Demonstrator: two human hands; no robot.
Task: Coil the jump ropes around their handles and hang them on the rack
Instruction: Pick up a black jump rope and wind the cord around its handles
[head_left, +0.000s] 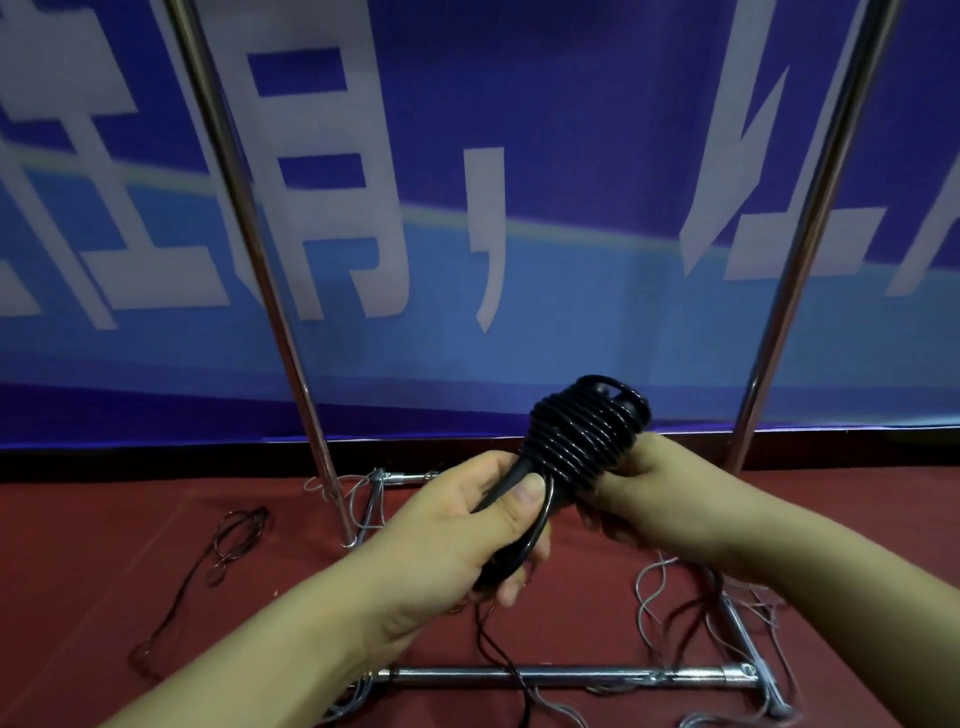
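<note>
Two hands gripping coiled black jump rope (582, 441), left hand (467, 525) thumb pinching cord, right hand (654, 499) fingers hidden

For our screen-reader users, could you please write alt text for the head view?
Two hands hold a black jump rope coiled around its handles: the left hand grips the lower end, the right hand the coil. Behind stands a chrome rack on red carpet, before a blue banner.

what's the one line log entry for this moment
stage: coiling | left hand: grips handle end | right hand: holds black rope coil | rack: nothing visibly hung
</note>
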